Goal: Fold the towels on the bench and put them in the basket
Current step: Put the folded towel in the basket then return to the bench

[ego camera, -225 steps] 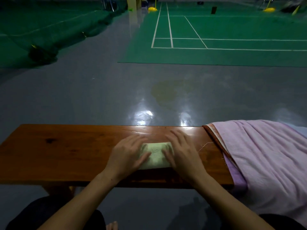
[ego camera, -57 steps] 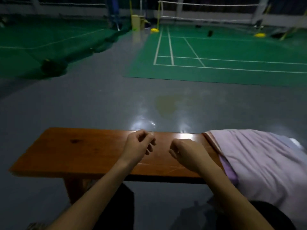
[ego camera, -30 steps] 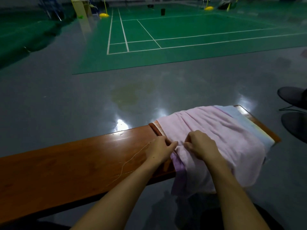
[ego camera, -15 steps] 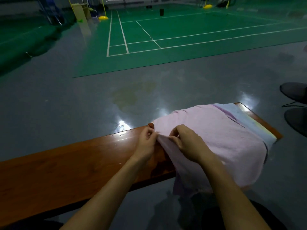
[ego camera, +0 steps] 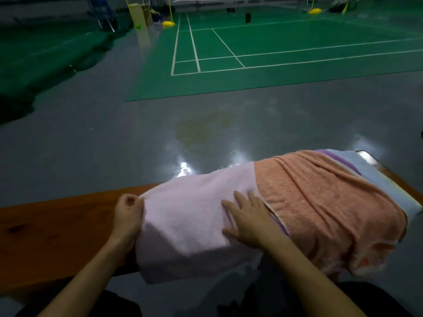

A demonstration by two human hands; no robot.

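A pale pink towel (ego camera: 190, 216) lies spread across the wooden bench (ego camera: 57, 227), its near edge hanging over the front. My left hand (ego camera: 127, 213) pinches the towel's left edge. My right hand (ego camera: 248, 219) rests flat on the towel, fingers straight, at its right side. To the right lies a pile of towels: an orange one (ego camera: 320, 202) on top, a purple one (ego camera: 338, 160) and a light blue one (ego camera: 370, 172) showing under it. No basket is in view.
The bench's left half is bare wood. Beyond it stretches a shiny grey floor (ego camera: 160, 133), then a green badminton court (ego camera: 274, 53) with white lines. My dark-clothed legs (ego camera: 91, 303) sit under the bench's near edge.
The pink towel has been pulled left off the pile and laid out on the bench, uncovering the orange towel. My right hand went from pinching the towel to lying flat on it.
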